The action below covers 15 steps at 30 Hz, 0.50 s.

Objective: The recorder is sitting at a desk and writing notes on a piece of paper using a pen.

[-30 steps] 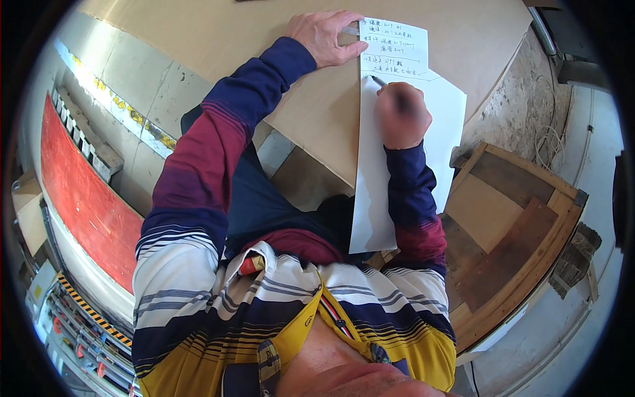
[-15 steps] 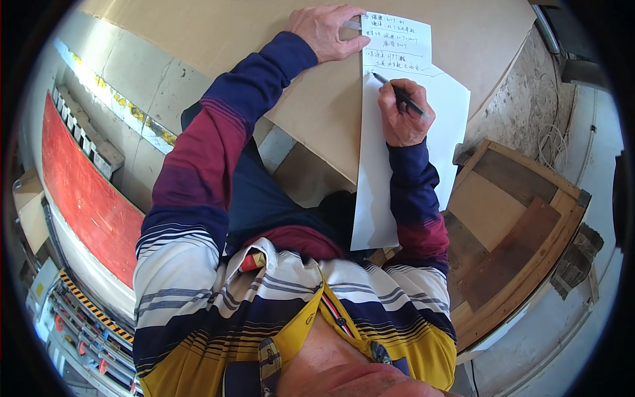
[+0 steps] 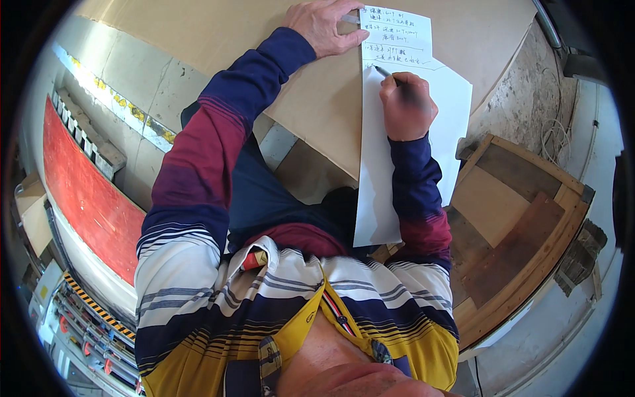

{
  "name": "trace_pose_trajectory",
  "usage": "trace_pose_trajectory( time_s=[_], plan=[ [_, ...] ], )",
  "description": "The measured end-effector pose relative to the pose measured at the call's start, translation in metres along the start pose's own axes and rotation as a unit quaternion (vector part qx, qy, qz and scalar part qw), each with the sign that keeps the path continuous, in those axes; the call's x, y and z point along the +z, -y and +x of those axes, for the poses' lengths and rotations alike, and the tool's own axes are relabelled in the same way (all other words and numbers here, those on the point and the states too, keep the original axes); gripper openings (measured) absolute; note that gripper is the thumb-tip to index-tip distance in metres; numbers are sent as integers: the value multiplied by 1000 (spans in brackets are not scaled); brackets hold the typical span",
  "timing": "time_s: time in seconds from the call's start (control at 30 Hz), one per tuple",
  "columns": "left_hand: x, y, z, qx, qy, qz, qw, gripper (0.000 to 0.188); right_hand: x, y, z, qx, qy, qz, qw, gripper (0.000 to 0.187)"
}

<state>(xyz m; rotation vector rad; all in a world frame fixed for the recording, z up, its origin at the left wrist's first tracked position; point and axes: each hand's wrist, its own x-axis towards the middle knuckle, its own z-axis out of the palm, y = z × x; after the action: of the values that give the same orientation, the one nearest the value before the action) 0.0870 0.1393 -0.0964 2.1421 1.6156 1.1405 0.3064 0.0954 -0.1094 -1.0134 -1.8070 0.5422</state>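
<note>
A white sheet of paper (image 3: 377, 165), with handwritten lines across its upper part, lies on a brown cardboard surface (image 3: 317, 112) and hangs over its near edge. My right hand (image 3: 408, 109) is closed round a dark pen (image 3: 390, 76), its tip touching the sheet just below the written lines. At the paper's upper left edge my left hand (image 3: 324, 28) rests with thumb and forefinger stretched apart, the thumb tip reaching the paper. A small pale strip (image 3: 349, 18) shows between those two fingers; what it is I cannot make out.
A wooden frame with boards (image 3: 516, 198) stands at my right, beside a coiled white cable (image 3: 555, 140). To the left are a red panel (image 3: 86, 192), a striped floor line (image 3: 119, 99) and machinery with a black-and-yellow edge (image 3: 99, 304).
The pen tip has moved slightly right along a line, leaving a few more marks. My right hand has turned a little. My left hand stays in place.
</note>
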Motion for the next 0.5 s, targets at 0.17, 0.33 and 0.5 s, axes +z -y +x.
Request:
trace_pose_trajectory(
  time_s=[0.17,0.33,0.5],
  plan=[
    [-2,-3,1,-14,17,21,1000,40,-1,1,0,12,10,5,1000,13],
    [-2,-1,0,-9,11,16,1000,41,-4,4,2,2,23,-20,1000,12],
    [0,-1,1,-11,12,7,1000,41,-5,0,-2,-10,4,18,1000,12]
  ],
)
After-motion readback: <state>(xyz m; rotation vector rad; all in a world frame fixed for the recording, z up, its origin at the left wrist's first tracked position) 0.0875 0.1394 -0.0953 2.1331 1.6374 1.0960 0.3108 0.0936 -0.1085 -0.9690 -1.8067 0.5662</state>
